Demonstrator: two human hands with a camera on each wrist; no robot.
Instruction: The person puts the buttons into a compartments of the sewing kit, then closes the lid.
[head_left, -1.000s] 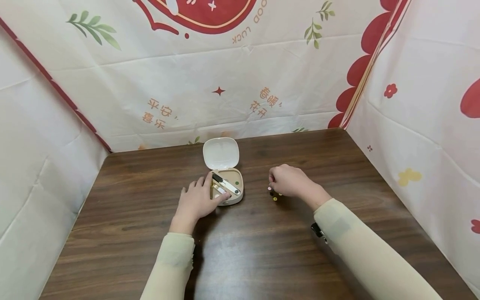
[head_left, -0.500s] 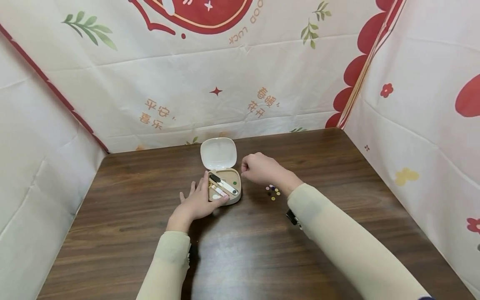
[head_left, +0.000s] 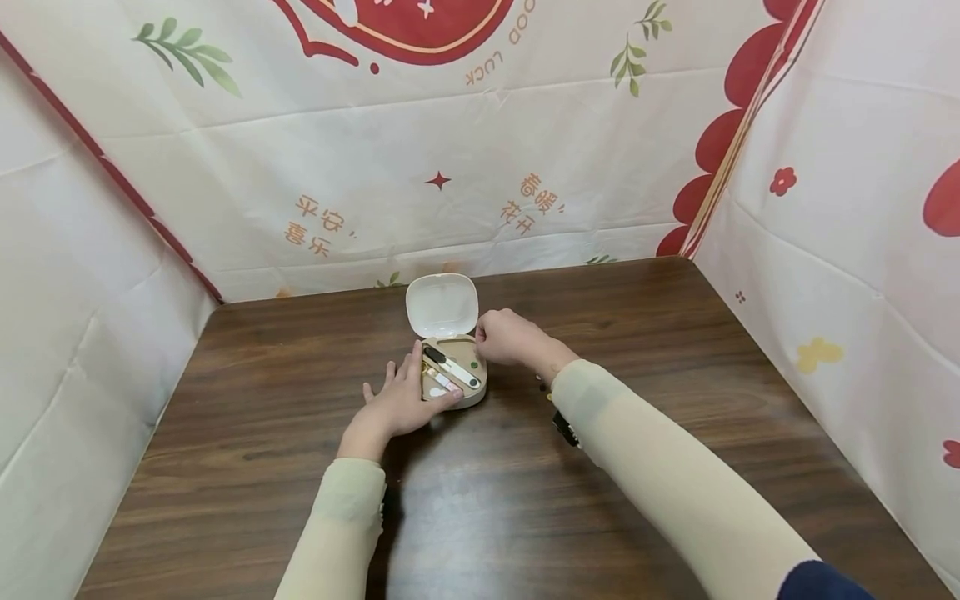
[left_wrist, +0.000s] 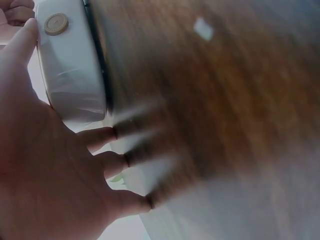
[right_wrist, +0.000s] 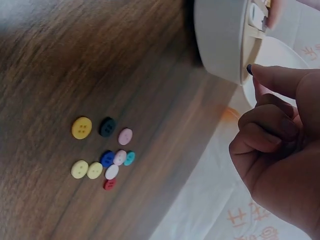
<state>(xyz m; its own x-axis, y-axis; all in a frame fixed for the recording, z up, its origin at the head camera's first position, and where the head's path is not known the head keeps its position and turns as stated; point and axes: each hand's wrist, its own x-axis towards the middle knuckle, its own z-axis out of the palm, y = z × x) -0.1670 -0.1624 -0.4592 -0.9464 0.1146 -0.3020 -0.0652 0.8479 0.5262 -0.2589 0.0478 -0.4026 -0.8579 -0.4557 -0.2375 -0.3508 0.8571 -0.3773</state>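
A small beige-and-white sewing-kit-like box (head_left: 474, 400) stands on the table with its white lid (head_left: 442, 305) raised. Inside lie a long white tool with a black end (head_left: 450, 365), thread-like pieces and a green button (head_left: 474, 365). My left hand (head_left: 393, 408) rests against its left side, fingers spread and mostly straight, thumb across the front corner. A round tan button-like piece (left_wrist: 56, 24) shows on the pale wall in the left wrist view. My right hand (head_left: 512, 337) pinches a dark button (right_wrist: 249, 69) at the box's right rim, other fingers curled.
Several loose buttons, among them a yellow one (right_wrist: 81, 128), a black one (right_wrist: 107, 127) and a red one (right_wrist: 110, 184), lie on the wooden table (head_left: 300, 500) right of the box. My right forearm mostly hides them in the head view. Printed cloth (head_left: 390, 150) hangs behind.
My right hand has moved left from the loose buttons to the box's right rim, and shifted only slightly in the last half second. My left hand stays at the box.
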